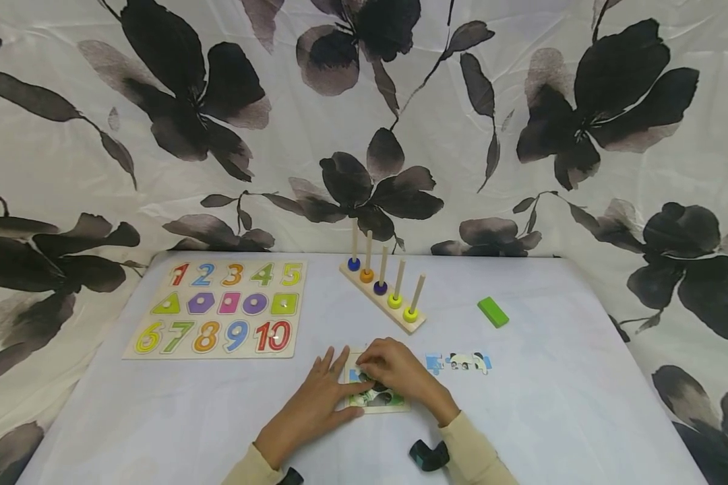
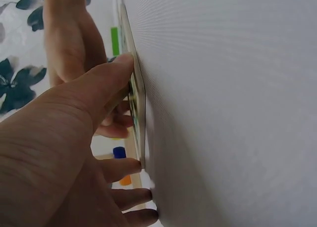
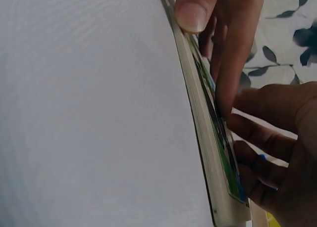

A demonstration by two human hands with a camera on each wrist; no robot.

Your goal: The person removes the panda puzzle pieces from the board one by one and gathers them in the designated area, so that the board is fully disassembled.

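Note:
A wooden panda jigsaw board (image 1: 394, 409) lies near the table's front, with green and black-and-white pieces fitted in its lower part. My left hand (image 1: 318, 401) is spread over its left side, the thumb on the near edge and the index finger on the panda picture. In the left wrist view, the other left fingers (image 2: 133, 195) reach down past the board's edge. My right hand (image 1: 400, 370) bends over the board's upper part, its fingertips (image 3: 237, 120) together on a puzzle piece that they mostly hide. Loose panda-face and blue puzzle pieces (image 1: 468, 362) lie to the right.
A board of numbers and shapes (image 1: 218, 306) lies at the back left. Behind my hands stands a peg stand (image 1: 409, 327) with coloured rings on its posts. A green block (image 1: 493, 312) is at the back right, and a black object (image 1: 427, 456) is beside my right sleeve.

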